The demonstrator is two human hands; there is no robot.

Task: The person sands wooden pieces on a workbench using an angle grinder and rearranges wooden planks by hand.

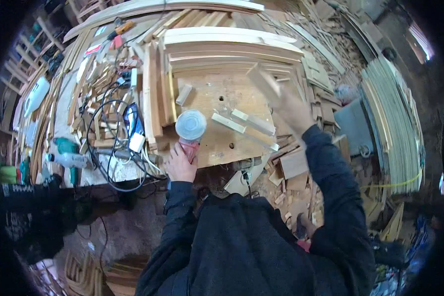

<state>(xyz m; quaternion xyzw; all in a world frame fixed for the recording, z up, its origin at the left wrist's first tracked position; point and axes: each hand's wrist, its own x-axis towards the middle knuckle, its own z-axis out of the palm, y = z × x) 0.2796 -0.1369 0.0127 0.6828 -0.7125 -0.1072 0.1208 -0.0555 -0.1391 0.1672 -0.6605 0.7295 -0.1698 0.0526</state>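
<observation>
My left hand (181, 165) is closed around the red body of a sander (189, 146), near the front left of the wooden board. Its round, pale pad (190, 124) faces up. To the right, my right hand (293, 111), blurred by motion, grips a wooden block (263, 83) held above the board's right side; some of its fingers are smeared. Between the hands, a wooden strip (228, 122) and another wooden strip (254, 122) lie slanted on the board. A short wood piece (184, 94) rests behind the sander.
Stacked planks (232, 37) border the board (217, 143) at the back, more boards (155, 93) at its left. Black cables (106, 167), offcuts and a green power tool (66, 145) cover the left bench. Wood scraps (296, 165) and a panel stack (394, 113) lie right.
</observation>
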